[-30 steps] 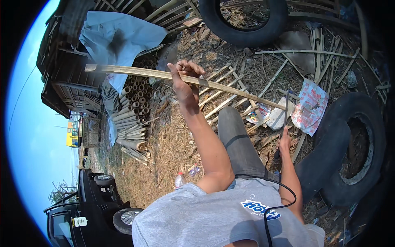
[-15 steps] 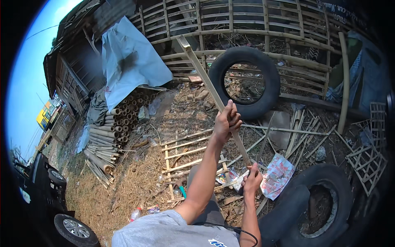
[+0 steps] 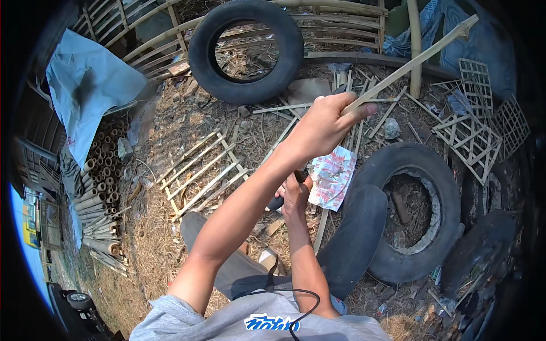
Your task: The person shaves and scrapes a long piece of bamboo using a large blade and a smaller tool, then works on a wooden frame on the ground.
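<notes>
A long split bamboo strip slants up toward the far right, its near end in the grip of my left hand. The left fingers are closed round it. Below and behind that wrist is my right hand, wrapped round the dark handle of a knife. The knife's blade is hidden now. Just right of the right hand lies a white sheet with red print. My left forearm crosses above the right hand.
A black tyre stands by the bamboo fence. Another tyre lies near my right leg. A bamboo frame is on the left ground, with stacked bamboo poles beyond it. Lattice pieces lie far right.
The view has turned right. The bamboo strip has swung from pointing up-left to pointing up-right. My left hand has come nearer, over the right hand, and the knife blade has gone from sight.
</notes>
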